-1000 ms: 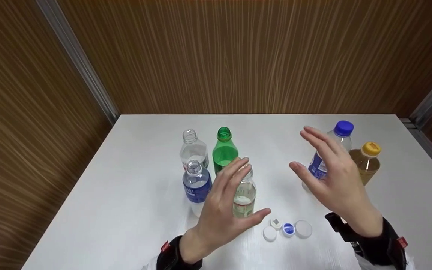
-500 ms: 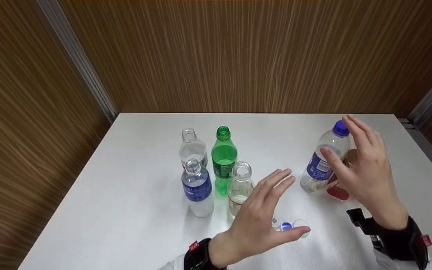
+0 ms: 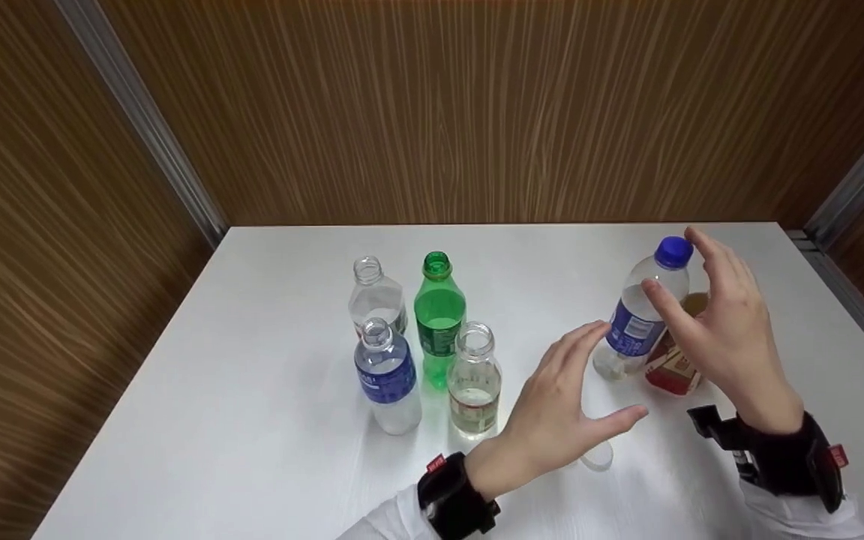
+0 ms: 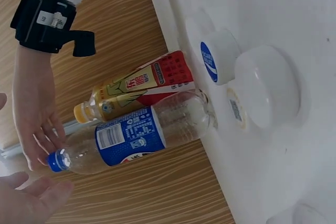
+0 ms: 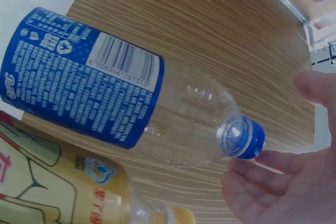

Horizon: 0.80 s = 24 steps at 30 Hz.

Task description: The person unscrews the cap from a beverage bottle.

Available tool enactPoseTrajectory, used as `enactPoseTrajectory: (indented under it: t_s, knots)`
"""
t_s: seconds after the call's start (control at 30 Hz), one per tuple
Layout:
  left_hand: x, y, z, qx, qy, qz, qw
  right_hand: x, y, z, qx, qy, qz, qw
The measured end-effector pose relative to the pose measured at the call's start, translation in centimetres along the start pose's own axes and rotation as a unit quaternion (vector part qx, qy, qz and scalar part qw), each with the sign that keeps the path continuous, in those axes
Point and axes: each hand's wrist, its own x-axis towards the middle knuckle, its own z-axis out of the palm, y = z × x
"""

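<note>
In the head view, my right hand (image 3: 736, 330) spreads beside a clear bottle with a blue cap and blue label (image 3: 634, 330). Its fingers reach close behind the blue cap (image 5: 247, 137); contact cannot be made out. Partly behind that hand stands a bottle with a yellow cap and a red and yellow label (image 4: 139, 82). My left hand (image 3: 552, 412) hovers left of the blue-capped bottle, thumb and fingers apart, holding nothing. Below it lie several loose caps, including a wide white cap (image 4: 268, 85) and a smaller one with a blue top (image 4: 219, 56).
Uncapped bottles stand left of my left hand: a green bottle (image 3: 439, 315), a clear wide-necked bottle (image 3: 475, 382), a blue-labelled bottle (image 3: 387, 379) and a clear bottle (image 3: 377, 300) behind. The white table (image 3: 252, 420) meets wood-grain panels (image 3: 432, 112) at its back and left.
Both hands have moved right. The right hand has come up beside the blue-capped bottle and hides the yellow cap. The left has left the wide-necked bottle and covers most loose caps in the head view.
</note>
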Motion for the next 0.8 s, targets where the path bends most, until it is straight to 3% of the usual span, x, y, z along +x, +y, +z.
enactPoseTrajectory:
  t_s: [0.2, 0.43, 0.8]
  knots:
    - [1.3, -0.4, 1.0, -0.022, -0.030, -0.069, 0.9969, 0.2, -0.1, 0.5, 0.005, -0.012, 0.010, 1.000]
    - [2.9, -0.5, 2.5, -0.020, -0.040, -0.111, 0.9928, 0.2, 0.0, 0.4, 0.007, -0.002, 0.013, 1.000]
    - [3.7, -1.1, 3.5, -0.016, -0.026, -0.123, 0.9920, 0.1, -0.2, 1.4, 0.014, 0.041, -0.028, 0.999]
